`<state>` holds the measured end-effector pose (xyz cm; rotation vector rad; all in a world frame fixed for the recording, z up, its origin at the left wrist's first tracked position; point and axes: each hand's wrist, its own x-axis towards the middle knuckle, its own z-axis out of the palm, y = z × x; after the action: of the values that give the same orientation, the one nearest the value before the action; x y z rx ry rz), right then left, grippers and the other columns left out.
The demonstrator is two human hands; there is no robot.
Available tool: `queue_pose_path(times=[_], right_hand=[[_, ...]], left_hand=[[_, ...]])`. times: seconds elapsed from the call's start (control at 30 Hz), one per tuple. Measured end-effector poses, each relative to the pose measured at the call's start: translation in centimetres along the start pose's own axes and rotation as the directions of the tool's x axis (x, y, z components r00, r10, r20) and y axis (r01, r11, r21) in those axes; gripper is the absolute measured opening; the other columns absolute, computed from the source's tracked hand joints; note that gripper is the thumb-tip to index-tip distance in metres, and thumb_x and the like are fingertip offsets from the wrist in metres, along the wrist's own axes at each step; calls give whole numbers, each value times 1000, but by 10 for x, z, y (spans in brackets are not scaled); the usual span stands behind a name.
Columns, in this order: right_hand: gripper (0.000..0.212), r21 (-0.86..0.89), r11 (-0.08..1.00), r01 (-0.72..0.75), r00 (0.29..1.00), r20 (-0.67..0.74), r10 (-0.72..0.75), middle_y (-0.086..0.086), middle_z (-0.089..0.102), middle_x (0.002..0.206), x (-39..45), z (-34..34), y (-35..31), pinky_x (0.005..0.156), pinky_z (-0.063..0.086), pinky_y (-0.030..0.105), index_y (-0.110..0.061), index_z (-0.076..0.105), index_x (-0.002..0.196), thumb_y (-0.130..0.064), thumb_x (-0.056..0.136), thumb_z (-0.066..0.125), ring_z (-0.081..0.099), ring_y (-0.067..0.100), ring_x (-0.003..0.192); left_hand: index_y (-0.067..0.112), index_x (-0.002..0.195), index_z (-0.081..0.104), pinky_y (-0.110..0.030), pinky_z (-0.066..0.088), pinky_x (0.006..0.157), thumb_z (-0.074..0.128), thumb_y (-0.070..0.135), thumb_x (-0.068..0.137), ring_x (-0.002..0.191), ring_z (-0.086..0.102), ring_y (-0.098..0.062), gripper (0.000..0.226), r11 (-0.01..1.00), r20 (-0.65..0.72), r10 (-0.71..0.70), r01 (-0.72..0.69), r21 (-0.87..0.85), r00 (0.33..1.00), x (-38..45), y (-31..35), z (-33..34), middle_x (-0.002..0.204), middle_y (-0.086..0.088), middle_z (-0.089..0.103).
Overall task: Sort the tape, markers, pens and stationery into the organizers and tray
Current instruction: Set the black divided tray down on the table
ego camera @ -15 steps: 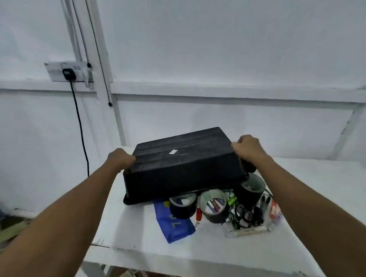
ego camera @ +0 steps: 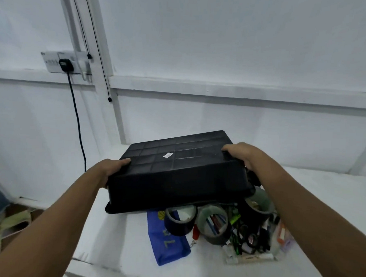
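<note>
Both hands hold a black tray (ego camera: 176, 172) upside down at the centre of the frame, its ribbed underside facing up with a small white label (ego camera: 168, 155) near the middle. The left hand (ego camera: 110, 168) is closed around the tray's left end, thumb lying on the underside and fingers hidden beneath the rim. The right hand (ego camera: 241, 155) is closed over the far right corner, fingers curled across the edge. The tray tilts, its near rim low and just above the white counter (ego camera: 113, 236), its right side over a heap of stationery.

The heap lies in the lower centre and lower right of the frame. A dark tape roll (ego camera: 178, 221) stands on edge just under the tray's near rim, touching a blue pouch (ego camera: 168, 245) that lies flat and carries yellow markings. Beside it to the right stands a grey tape roll (ego camera: 213, 226), with pens visible through its core. A third, greenish roll (ego camera: 259, 202) sits further right, partly under the tray's corner and against the right forearm. Below these lies a tangle of markers and pens (ego camera: 249, 239), too jumbled to tell apart, with a red piece (ego camera: 195, 232) between the two nearer rolls.

At the upper left of the frame a wall socket (ego camera: 54, 61) holds a black plug (ego camera: 65, 65), its cable hanging down the white wall.
</note>
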<state>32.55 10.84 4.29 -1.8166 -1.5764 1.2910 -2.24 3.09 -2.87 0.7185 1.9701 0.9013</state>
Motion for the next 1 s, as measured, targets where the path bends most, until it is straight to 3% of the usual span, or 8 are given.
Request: queue_pose_path(times=[0.3,0.43,0.5,0.57,0.67,0.77,0.83,1.0], right_hand=[[26,167,941,294,956,-63,-287,5,62,83,-13,35,-59,55,40,27,-8,56,96,-31,84,54,58,17,70],[49,426,873,237,969,-45,-242,1,58,93,0,49,-76,88,33,39,-17,56,92,-61,85,36,52,22,93],[66,596,789,147,978,35,-208,2,60,100,11,49,-80,91,35,42,-15,57,102,-73,79,34,54,23,99],[79,705,708,39,964,159,-212,5,67,104,16,49,-83,81,48,40,-14,61,106,-81,70,39,62,26,99],[92,691,723,-30,917,306,-255,16,70,109,22,57,-82,85,54,46,-9,59,111,-86,63,47,65,34,103],[66,594,803,50,874,363,-323,8,66,107,34,77,-75,92,49,42,-11,64,112,-65,77,57,63,26,99],[34,513,838,185,857,333,-393,6,66,107,39,94,-73,85,51,36,-15,67,113,-37,89,57,64,22,95],[28,271,899,344,895,194,-401,10,68,110,49,129,-74,83,53,34,-12,63,118,-8,96,46,65,24,98]], left_hand=[[4,98,68,-30,50,66,68,48,84,79,64,-22,46,929,-333,314,-360,-85,889,-33,0,-83,93,-9,68],[17,118,60,-32,50,85,67,12,89,98,65,-14,30,765,-363,534,-619,-177,764,-42,-28,-110,108,2,68],[19,116,54,-39,46,93,58,-10,79,103,61,-16,46,688,-305,563,-640,-343,768,-42,-43,-130,110,2,65],[16,96,60,-36,50,88,63,-3,56,94,60,-20,45,548,-260,549,-577,-605,794,-48,-52,-150,96,-1,64],[19,67,71,-20,57,62,68,17,59,72,64,-13,8,410,-257,443,-449,-794,859,-67,-67,-167,69,4,68],[14,102,72,-37,47,87,35,36,89,86,69,-25,44,425,-132,365,-291,-857,922,-66,-98,-179,99,-10,68],[13,107,64,-42,42,84,38,38,89,85,66,-28,41,552,-140,286,-282,-785,948,-66,-105,-182,100,-12,60],[5,121,53,-33,49,74,48,-2,95,89,62,-25,28,849,-398,214,-371,-377,892,-72,-117,-154,108,-16,64]])
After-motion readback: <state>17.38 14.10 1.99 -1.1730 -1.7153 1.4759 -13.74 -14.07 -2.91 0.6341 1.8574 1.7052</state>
